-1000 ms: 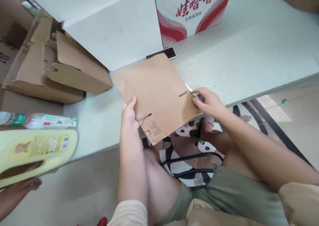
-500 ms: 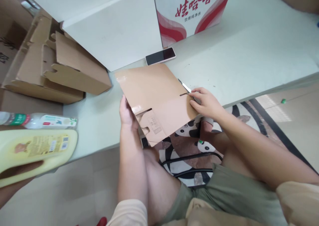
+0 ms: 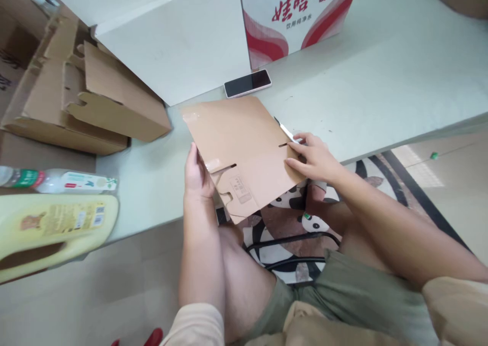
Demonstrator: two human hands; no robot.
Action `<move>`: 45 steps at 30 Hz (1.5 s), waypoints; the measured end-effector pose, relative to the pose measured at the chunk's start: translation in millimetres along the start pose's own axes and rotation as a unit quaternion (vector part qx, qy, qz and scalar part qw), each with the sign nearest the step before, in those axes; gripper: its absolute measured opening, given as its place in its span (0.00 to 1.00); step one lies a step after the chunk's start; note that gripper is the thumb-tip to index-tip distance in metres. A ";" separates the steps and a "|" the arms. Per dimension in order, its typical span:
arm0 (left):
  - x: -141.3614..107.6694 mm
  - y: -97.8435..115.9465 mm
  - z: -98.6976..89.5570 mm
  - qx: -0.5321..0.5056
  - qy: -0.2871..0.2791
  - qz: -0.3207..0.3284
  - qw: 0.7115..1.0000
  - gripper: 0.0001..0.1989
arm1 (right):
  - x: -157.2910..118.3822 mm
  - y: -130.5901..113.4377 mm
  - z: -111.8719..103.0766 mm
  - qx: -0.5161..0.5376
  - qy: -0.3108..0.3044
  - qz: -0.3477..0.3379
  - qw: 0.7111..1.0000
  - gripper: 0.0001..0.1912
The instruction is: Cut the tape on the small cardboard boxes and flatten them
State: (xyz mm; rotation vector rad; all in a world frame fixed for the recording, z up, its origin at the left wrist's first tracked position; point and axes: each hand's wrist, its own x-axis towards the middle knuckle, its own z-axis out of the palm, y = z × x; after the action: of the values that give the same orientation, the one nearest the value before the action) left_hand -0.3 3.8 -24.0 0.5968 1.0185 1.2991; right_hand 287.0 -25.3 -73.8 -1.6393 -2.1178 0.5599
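A flat brown cardboard piece (image 3: 244,147) with slots and clear tape at its left side lies tilted over the table's front edge. My left hand (image 3: 198,175) grips its left edge, with some fingers hidden beneath. At the right edge, my right hand (image 3: 314,157) holds a slim white-handled cutter (image 3: 286,132) with a dark tip and rests its fingers on the cardboard. The cutter points up and left, beside a slot.
A phone (image 3: 247,83) lies behind the cardboard, before a white box (image 3: 175,46) and a red-and-white carton (image 3: 293,20). Folded brown boxes (image 3: 122,112), a plastic bottle (image 3: 57,181) and a yellow jug (image 3: 76,224) occupy the left.
The cardboard and my left hand have shifted slightly right in view. My right hand's fingers have spread a little on the cardboard, and the cutter has shifted slightly.
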 end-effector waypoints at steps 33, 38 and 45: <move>17.4 -13.4 -12.4 0.044 0.060 0.144 0.987 0.15 | -2.2 -1.0 3.2 0.040 0.188 -0.167 0.967 0.34; 11.7 -12.7 -5.0 0.047 0.058 0.150 0.986 0.15 | -3.3 -0.5 1.5 0.048 0.196 -0.183 0.962 0.36; 7.3 -27.2 10.1 0.086 0.061 0.145 0.984 0.26 | -10.5 -22.3 4.5 0.026 0.106 -0.187 0.976 0.49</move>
State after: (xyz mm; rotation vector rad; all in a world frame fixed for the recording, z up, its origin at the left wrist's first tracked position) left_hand 21.6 6.7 -44.2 0.8287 1.1846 1.5267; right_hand 268.9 -41.0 -66.3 -1.1685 -2.1535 0.3016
